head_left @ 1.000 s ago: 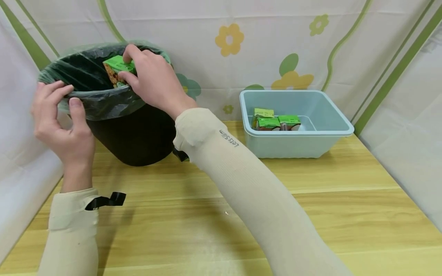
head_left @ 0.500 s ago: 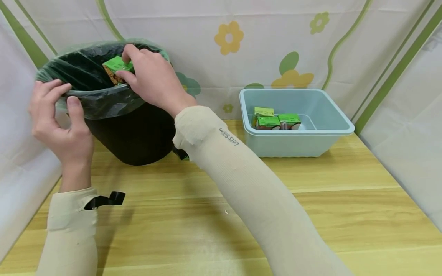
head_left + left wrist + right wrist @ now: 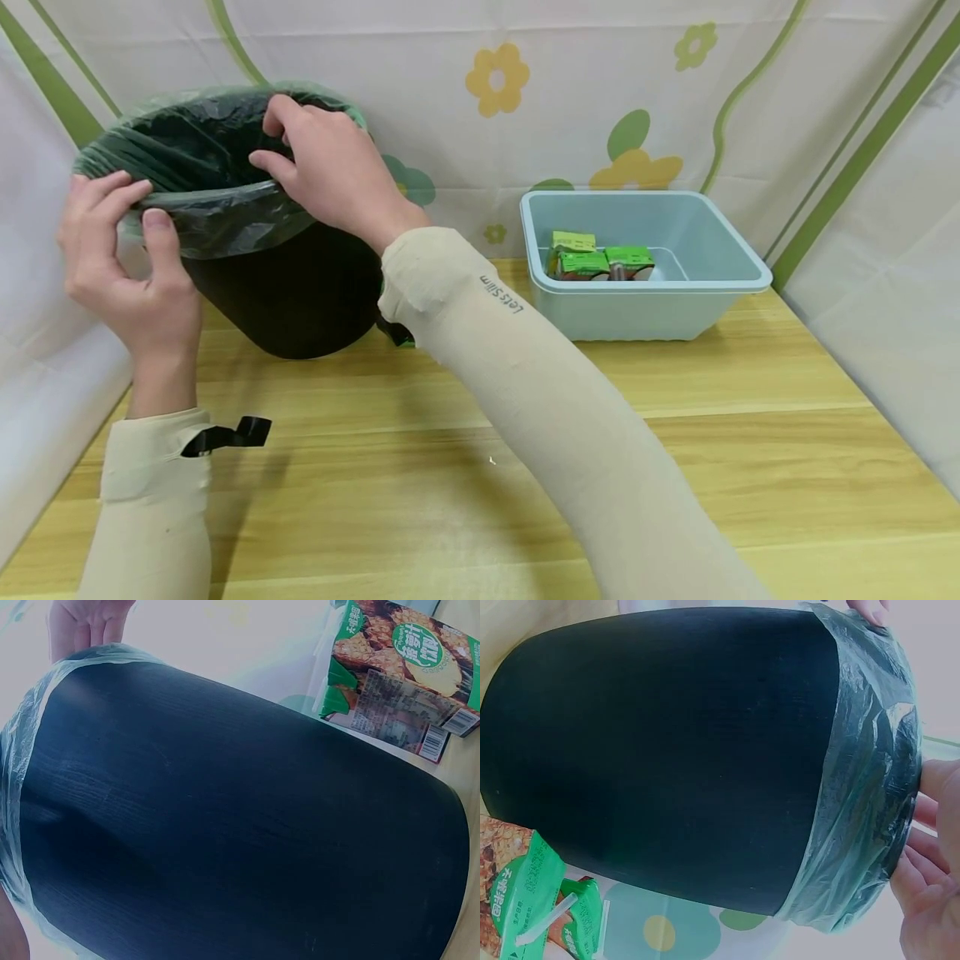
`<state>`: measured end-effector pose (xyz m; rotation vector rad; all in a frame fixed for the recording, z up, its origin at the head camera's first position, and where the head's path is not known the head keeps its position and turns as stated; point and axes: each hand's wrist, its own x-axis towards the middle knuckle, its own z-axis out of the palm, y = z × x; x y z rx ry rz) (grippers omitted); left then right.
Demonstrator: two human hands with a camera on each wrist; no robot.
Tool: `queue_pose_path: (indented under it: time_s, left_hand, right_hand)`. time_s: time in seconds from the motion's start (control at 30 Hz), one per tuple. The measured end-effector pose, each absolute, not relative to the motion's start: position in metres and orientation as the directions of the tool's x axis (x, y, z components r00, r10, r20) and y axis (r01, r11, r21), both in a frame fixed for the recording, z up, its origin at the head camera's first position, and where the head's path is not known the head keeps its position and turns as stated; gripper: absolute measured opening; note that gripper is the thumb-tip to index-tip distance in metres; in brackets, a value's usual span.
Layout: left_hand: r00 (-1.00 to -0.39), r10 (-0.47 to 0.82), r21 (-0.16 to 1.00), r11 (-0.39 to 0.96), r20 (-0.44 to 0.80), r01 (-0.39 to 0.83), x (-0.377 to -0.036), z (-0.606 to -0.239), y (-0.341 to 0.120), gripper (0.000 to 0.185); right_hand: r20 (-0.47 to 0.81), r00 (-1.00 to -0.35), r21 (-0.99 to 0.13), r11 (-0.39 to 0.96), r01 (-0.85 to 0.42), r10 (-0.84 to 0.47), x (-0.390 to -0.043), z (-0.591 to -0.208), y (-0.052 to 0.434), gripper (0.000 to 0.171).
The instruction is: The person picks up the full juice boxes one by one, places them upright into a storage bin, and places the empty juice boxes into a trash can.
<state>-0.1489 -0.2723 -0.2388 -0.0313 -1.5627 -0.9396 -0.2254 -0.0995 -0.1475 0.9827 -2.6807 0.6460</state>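
Note:
A black bin (image 3: 285,292) lined with a green see-through bag (image 3: 210,221) stands at the back left of the wooden table. My left hand (image 3: 138,204) pinches the bag-covered near rim between thumb and fingers. Over the bin's mouth, my right hand (image 3: 268,137) hovers with loosely curled fingers that hold nothing. No carton shows in the opening; the inside is dark. In the right wrist view the bin's wall (image 3: 667,750) fills the frame and my right hand (image 3: 930,900) sits by the rim.
At the back right, a light blue tub (image 3: 652,287) holds green juice cartons (image 3: 600,262). Another green carton (image 3: 390,675) lies on the table by the bin's base, also seen with a straw as the carton (image 3: 525,907). Patterned cloth walls surround the table.
The green carton that my right hand held over the bin's mouth is gone from the hand and from sight. The right hand's fingers have loosened. The left hand keeps its pinch on the rim.

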Motion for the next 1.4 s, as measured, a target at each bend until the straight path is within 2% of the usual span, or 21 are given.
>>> queue_pose_path:
  time_s: [0.23,0.5,0.7,0.87,1.07,1.4]
  left_hand:
    - [-0.268,-0.492,0.556,0.666,0.829,0.498,-0.145,-0.236,-0.270,0.032]
    - [-0.260,-0.487,0.547,0.669,0.834,0.502,-0.141,-0.234,-0.267,0.033]
    - [-0.261,-0.487,0.549,0.675,0.833,0.492,-0.142,-0.234,-0.267,0.032]
    - [-0.249,-0.489,0.543,0.670,0.836,0.506,-0.142,-0.235,-0.267,0.033]
    - [-0.258,-0.489,0.549,0.673,0.833,0.496,-0.142,-0.236,-0.268,0.032]
    - [-0.247,-0.490,0.543,0.674,0.836,0.501,-0.140,-0.236,-0.269,0.032]
  right_hand:
    - [0.379,-0.709,-0.321,0.634,-0.703,-0.595,-0.222,-0.150,-0.096,0.040]
    - [0.495,-0.615,-0.319,0.529,-0.786,-0.614,-0.218,-0.156,-0.081,0.049]
    - [0.602,-0.590,-0.389,0.448,-0.805,-0.537,-0.218,-0.162,-0.063,0.052]
    - [0.688,-0.582,-0.476,0.336,-0.813,-0.432,-0.222,-0.174,-0.048,0.045]
    - [0.682,-0.643,-0.614,0.204,-0.762,-0.348,-0.226,-0.196,-0.029,0.040]
    - [0.533,-0.750,-0.740,0.215,-0.638,-0.392,-0.230,-0.242,-0.001,0.041]
